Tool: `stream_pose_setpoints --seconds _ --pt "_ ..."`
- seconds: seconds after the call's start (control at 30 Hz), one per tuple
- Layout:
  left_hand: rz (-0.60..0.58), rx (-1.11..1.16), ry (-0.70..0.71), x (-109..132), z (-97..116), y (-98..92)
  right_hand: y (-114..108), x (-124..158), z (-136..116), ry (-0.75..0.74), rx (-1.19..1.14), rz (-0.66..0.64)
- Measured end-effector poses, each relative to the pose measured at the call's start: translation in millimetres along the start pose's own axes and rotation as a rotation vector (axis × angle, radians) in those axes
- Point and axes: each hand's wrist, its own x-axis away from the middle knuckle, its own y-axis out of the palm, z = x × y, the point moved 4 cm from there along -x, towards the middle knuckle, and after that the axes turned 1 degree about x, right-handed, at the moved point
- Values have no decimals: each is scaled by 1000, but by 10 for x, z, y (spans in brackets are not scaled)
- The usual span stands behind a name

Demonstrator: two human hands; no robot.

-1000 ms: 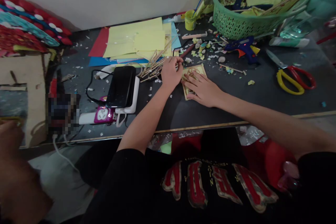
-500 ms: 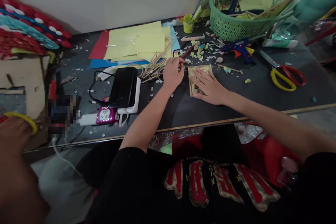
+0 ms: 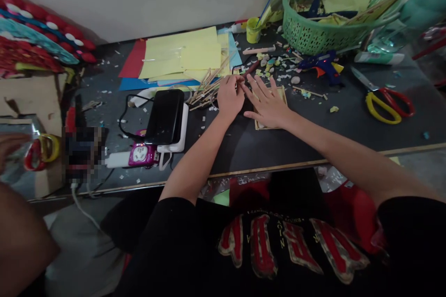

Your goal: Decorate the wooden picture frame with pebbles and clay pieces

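Observation:
My left hand (image 3: 229, 95) is curled on the dark table (image 3: 313, 130), pinching the end of a dark red stick (image 3: 251, 68) that points up and to the right. Beside it lies a heap of thin wooden sticks (image 3: 205, 86). My right hand (image 3: 268, 102) is spread flat, fingers apart, over a small yellowish card (image 3: 266, 125) and hides most of it. Both hands are nearly touching.
Yellow, red and blue paper sheets (image 3: 181, 53) lie behind. A black phone (image 3: 165, 116) sits on a white power bank left of my hands. A green basket (image 3: 331, 14), blue glue gun (image 3: 322, 65) and scissors (image 3: 386, 100) are at right. Another person's hand (image 3: 12, 146) is at far left.
My right hand slid forward over the card and its fingers spread wider. My left hand stayed by the sticks. The person at far left moved their hand.

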Motion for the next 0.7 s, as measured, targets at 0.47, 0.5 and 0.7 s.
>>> stream_pose_setpoints --seconds 0.47,0.5,0.7 --pt "-36 15 6 -15 4 14 -116 124 554 114 -207 153" --pt "-35 11 7 -15 11 11 -77 113 517 54 -224 100" --pt "-46 -51 49 -7 5 25 -65 -5 436 -80 -349 47"
